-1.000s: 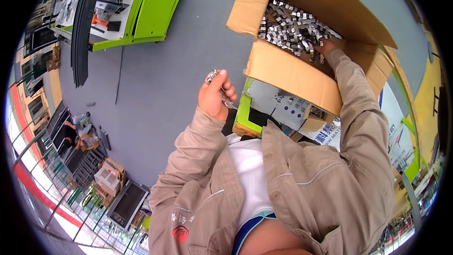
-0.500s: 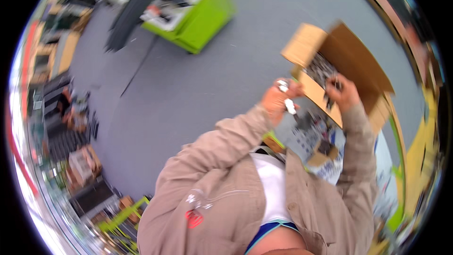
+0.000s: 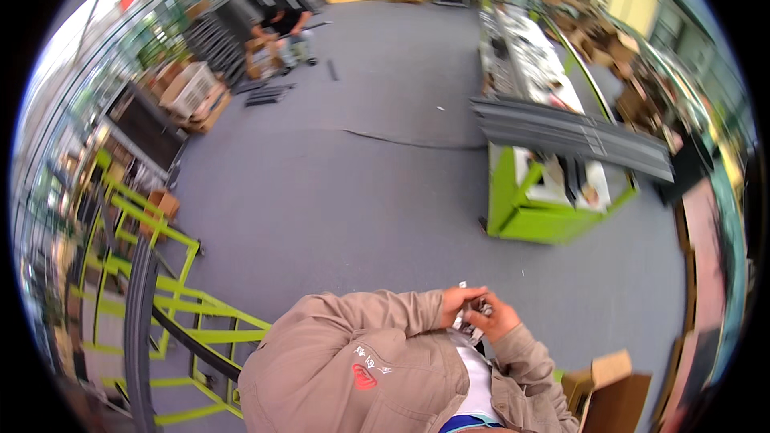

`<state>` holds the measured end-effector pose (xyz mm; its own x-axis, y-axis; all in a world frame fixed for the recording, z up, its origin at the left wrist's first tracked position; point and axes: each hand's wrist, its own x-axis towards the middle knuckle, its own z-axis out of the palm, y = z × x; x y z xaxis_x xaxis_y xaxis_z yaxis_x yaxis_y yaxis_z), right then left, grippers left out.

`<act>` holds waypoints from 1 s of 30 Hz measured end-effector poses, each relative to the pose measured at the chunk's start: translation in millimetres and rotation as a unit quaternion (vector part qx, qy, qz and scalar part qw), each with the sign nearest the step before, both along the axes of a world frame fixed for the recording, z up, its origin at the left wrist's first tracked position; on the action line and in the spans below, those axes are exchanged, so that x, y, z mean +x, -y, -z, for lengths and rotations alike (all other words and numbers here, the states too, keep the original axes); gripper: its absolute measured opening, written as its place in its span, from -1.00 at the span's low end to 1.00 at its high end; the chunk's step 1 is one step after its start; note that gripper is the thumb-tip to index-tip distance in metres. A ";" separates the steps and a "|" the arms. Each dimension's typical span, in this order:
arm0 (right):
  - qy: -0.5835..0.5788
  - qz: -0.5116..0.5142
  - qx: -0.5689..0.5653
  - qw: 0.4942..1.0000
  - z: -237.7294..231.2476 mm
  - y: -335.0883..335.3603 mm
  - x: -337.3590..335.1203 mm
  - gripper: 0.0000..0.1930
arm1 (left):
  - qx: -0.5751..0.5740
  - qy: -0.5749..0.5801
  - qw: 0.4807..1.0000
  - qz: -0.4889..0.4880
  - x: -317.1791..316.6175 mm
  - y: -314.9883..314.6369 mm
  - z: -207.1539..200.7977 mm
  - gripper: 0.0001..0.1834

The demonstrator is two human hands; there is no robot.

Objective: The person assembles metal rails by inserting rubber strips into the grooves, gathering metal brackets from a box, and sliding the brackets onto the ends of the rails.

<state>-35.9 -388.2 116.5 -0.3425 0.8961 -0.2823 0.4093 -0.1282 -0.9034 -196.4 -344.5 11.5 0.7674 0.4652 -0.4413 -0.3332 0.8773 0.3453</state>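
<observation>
Close in front of my chest, my left hand (image 3: 455,305) and my right hand (image 3: 500,319) meet with fingers curled inward. Small silvery metal parts (image 3: 484,307) show between them; their exact kind is too small and blurred to tell. Bright bits stick out above and below the left fingers. The right fingers are bent over the parts from the other side. An open cardboard box (image 3: 624,402) stands to the right of my right forearm, at the lower edge, and its contents are hidden.
A lime-green workbench (image 3: 545,224) with long dark grey profiles (image 3: 577,136) across it stands ahead right. Lime-green frames (image 3: 180,305) and a dark upright profile (image 3: 140,329) are at left. Far left, a person (image 3: 285,32) sits beside cartons and stacked dark panels. A cable (image 3: 409,142) crosses the floor.
My view has swung left and up, so the box now sits at the lower right edge. My right hand has left the box and come together with my left at my chest.
</observation>
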 end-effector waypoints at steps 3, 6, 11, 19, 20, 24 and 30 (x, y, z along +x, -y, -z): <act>-0.041 -0.066 -0.035 0.996 4.3 -46.1 -70.7 -0.73 | -0.067 -0.022 0.995 -0.067 -76.9 -19.1 -26.3 -0.64; 0.014 -0.170 0.002 0.985 7.5 -91.8 -122.7 -0.65 | -0.031 0.008 0.986 -0.164 -131.0 -34.1 -12.3 -0.58; 0.019 -0.252 0.055 0.966 25.0 -171.2 -179.8 -0.47 | -0.036 0.107 0.952 -0.283 -179.0 -66.8 9.5 -0.54; -0.001 -0.345 0.203 0.917 46.0 -323.2 -262.7 -0.37 | -0.022 -0.001 0.904 -0.427 -234.0 -180.2 14.7 -0.76; -0.008 -0.364 0.205 0.909 52.9 -350.4 -266.1 -0.34 | -0.017 -0.005 0.903 -0.428 -239.6 -202.4 12.1 -0.76; 0.017 -0.403 0.129 0.906 13.5 -442.2 -290.2 -0.29 | 0.006 -0.025 0.887 -0.462 -250.1 -282.4 -17.3 -0.72; -0.041 -0.315 0.184 0.930 -17.2 -551.5 -305.5 -0.28 | 0.015 -0.007 0.922 -0.387 -286.1 -392.6 -6.9 -0.72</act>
